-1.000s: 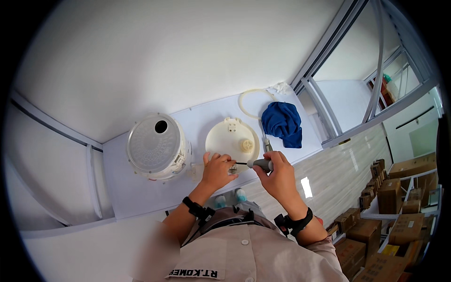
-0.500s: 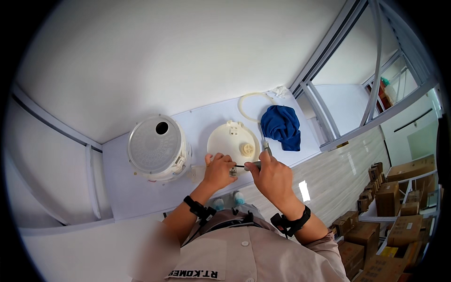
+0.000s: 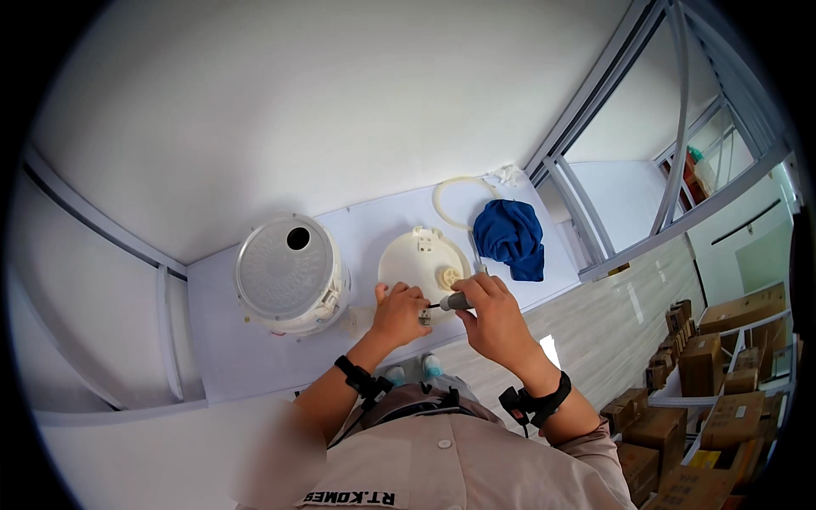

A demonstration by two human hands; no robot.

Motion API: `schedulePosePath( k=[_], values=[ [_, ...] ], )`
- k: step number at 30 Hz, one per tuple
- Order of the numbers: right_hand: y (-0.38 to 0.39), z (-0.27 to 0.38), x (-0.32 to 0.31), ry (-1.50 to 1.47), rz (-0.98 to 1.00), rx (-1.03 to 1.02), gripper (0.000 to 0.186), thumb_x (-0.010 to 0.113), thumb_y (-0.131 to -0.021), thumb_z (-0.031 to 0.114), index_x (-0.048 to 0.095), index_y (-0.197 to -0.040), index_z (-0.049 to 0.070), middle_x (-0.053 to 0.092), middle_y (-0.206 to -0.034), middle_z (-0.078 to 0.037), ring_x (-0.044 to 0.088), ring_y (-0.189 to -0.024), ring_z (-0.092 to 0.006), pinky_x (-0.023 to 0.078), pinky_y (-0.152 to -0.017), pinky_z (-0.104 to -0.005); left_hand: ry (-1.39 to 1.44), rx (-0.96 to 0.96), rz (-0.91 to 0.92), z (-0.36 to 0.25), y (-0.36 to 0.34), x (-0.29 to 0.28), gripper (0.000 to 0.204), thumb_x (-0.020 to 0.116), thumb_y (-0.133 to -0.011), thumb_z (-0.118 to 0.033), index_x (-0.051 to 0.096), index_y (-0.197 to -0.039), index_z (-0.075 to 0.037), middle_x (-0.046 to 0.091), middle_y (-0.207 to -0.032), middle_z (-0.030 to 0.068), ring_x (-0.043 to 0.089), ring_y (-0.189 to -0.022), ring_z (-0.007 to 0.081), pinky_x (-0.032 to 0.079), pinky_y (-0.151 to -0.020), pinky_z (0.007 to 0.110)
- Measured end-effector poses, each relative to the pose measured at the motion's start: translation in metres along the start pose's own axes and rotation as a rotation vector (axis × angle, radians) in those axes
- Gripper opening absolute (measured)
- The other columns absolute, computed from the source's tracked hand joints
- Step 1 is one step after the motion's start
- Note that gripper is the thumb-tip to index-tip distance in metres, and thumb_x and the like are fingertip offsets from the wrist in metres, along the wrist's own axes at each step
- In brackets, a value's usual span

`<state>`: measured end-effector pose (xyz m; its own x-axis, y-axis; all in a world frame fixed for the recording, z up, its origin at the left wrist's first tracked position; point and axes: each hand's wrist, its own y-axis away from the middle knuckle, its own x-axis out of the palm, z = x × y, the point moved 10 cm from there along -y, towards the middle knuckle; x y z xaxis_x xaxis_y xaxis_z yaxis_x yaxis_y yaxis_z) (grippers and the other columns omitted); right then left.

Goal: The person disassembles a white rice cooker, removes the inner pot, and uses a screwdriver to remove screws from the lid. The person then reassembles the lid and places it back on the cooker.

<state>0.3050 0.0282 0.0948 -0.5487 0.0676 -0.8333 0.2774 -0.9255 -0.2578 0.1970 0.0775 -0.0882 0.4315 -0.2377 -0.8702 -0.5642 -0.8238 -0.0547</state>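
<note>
A round off-white lid (image 3: 404, 257) lies on the white table with a small cream knob-like part (image 3: 448, 277) on it. My left hand (image 3: 399, 317) is closed on the lid's near edge, beside a small metal-looking bracket (image 3: 424, 316). In my right hand (image 3: 495, 321) is a screwdriver (image 3: 457, 302) with a grey handle, held nearly level. Its dark shaft points left toward my left fingers at the bracket. Whether the tip sits in a screw is too small to tell.
To the left stands a white drum (image 3: 289, 276) with a round dark hole in its top. A crumpled blue cloth (image 3: 508, 236) and a pale ring (image 3: 439, 204) lie at the right. A metal frame (image 3: 595, 212) borders the table's right side; cardboard boxes (image 3: 701, 357) stand beyond.
My right hand has turned on the screwdriver, and its handle is tilted a little differently. The whole view has shifted slightly; my left hand keeps its place on the lid.
</note>
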Motion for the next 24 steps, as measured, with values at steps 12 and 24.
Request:
schedulePosePath(
  k=[12, 24],
  values=[
    [0.001, -0.025, 0.009, 0.088, -0.114, 0.174, 0.038, 0.078, -0.087, 0.009, 0.063, -0.121, 0.001, 0.066, -0.099, -0.020, 0.066, -0.077, -0.0395, 0.054, -0.066, -0.0449, -0.003, -0.004, 0.015, 0.000, 0.000, 0.002, 0.045, 0.089, -0.063, -0.041, 0.082, -0.101, -0.019, 0.069, -0.107, -0.0037, 0.057, -0.117, 0.0203, 0.024, -0.109, 0.053],
    [0.001, -0.044, 0.000, 0.144, 0.098, 0.598, 0.031, 0.075, -0.083, 0.005, 0.060, -0.110, -0.001, 0.066, -0.098, -0.022, 0.064, -0.090, -0.0420, 0.051, -0.082, -0.0506, -0.034, 0.013, 0.023, -0.003, -0.001, 0.000, 0.046, 0.089, -0.062, -0.042, 0.082, -0.102, -0.020, 0.070, -0.108, -0.0032, 0.058, -0.114, 0.0208, 0.025, -0.106, 0.053]
  ],
)
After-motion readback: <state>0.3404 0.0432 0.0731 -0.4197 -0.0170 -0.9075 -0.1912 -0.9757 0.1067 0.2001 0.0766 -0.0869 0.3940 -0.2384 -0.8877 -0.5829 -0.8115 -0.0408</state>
